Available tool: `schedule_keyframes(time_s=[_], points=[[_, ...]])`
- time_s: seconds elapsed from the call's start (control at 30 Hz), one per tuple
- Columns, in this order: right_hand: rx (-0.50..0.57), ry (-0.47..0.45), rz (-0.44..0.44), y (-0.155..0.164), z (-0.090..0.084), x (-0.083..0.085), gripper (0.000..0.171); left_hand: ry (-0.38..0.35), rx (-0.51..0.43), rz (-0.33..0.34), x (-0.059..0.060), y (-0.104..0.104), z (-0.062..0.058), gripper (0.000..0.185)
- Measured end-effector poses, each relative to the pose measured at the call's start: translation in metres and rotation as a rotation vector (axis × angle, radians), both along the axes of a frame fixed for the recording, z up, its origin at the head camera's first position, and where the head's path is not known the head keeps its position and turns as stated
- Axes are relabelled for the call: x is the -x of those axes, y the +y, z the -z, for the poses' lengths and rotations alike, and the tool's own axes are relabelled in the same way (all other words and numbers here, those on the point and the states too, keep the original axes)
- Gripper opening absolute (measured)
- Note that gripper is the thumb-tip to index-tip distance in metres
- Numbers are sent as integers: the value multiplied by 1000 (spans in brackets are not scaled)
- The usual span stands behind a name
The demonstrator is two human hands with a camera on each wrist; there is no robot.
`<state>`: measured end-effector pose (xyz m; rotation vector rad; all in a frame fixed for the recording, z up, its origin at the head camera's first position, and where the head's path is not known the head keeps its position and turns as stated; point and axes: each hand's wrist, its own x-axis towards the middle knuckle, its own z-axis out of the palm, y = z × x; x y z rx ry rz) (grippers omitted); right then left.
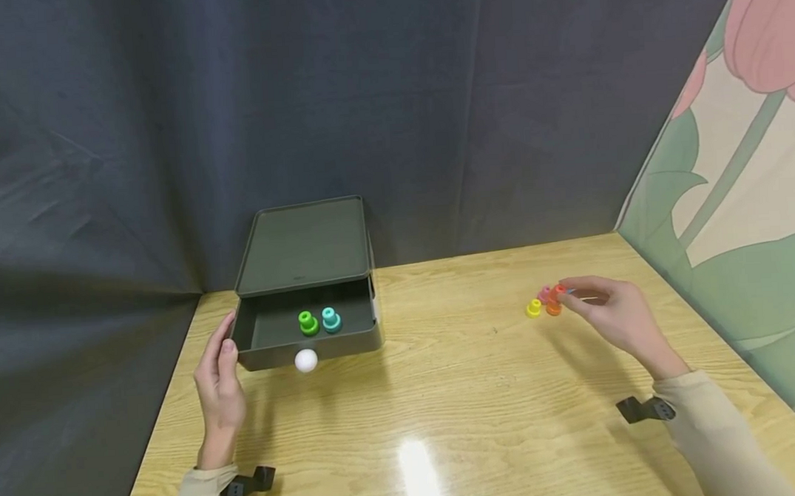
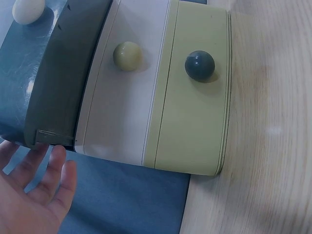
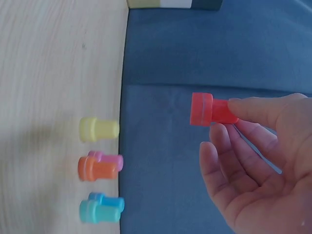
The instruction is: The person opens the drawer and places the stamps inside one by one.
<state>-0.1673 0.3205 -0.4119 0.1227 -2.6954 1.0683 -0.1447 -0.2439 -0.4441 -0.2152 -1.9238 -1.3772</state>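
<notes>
A dark grey drawer box stands at the table's back left with its top drawer pulled out. Inside stand a green peg and a teal peg. A white knob sits on the drawer front. My left hand lies with straight fingers against the drawer's left front corner; its fingers hold nothing. My right hand pinches a red peg just above a group of pegs: yellow, orange, pink, teal and blue.
In the left wrist view the box shows lower drawers, white and yellow-green, each with a round knob. A dark curtain backs the wooden table, and a flowered wall closes the right side.
</notes>
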Motion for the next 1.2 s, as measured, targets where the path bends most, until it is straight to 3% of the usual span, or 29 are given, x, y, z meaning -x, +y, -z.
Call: schedule_keyframes(time_s=[0.3,0.57,0.83,1.2], points=[[27,-40,-45,-17,-12,0,36,20,-14,18,1,1,1,40],[59,-50,-86,-31,-21,-2,34,-29,-36,4,1,1,-1,41],[94,-64,-131,-47,-29,-3,32,26,-12,14,3,0,2,40],[83,-82,-170,-66,-42,-1,33,21,-15,19,2,0,1,40]])
